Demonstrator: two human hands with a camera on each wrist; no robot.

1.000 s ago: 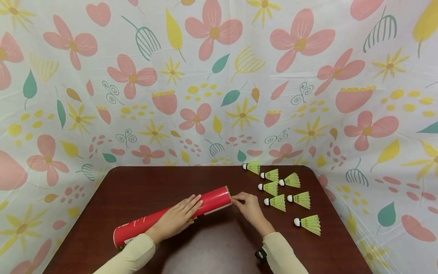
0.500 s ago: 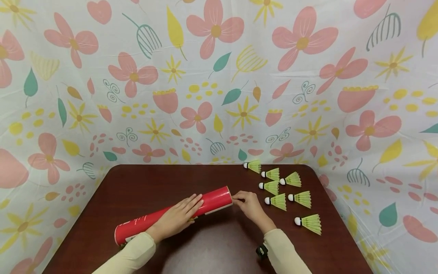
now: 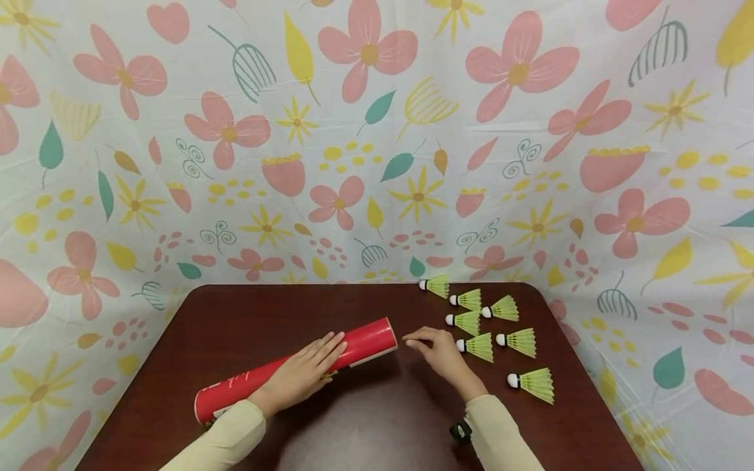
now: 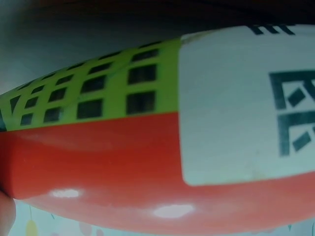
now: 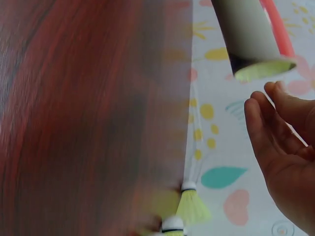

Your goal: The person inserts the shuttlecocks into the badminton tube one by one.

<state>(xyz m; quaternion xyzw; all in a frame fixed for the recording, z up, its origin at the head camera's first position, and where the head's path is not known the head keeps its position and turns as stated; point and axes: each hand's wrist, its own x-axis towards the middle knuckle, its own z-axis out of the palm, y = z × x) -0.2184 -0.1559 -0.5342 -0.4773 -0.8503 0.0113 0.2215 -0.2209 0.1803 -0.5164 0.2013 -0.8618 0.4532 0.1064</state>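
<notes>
Nearest the viewer, two pale sleeves (image 3: 232, 432) enter from the bottom edge; a small black object (image 3: 461, 432) sits beside the right cuff, type unclear. Left hand (image 3: 297, 379): laid across the middle of a red tube (image 3: 371, 341), long fingers nearly straight and together over its upper side, tube held in its grip; thumb mostly hidden. Tube lies slantwise over the dark brown table (image 3: 353, 425), its left end nearer the viewer, its mouth farther off and to the right; shadow beneath it. Left wrist view, close up: white label with dark characters, next to it a yellow-green panel with dark squares, red surface below. Right hand (image 3: 442, 356): just off the mouth, not touching it; fingers loosely bent, thumb and fingertips close together, nothing visible between them. Right wrist view: yellow-green visible at the tube's rim. To the right and beyond, seven shuttlecocks (image 3: 536, 384), yellow-green skirts, white heads with a black band, lying on their sides, heads toward the left; one has its head just beside the right hand in the head view. The farthest lies by the table's back edge. Behind: white cloth (image 3: 353, 121) printed with pink flowers, yellow blooms and green leaves.
</notes>
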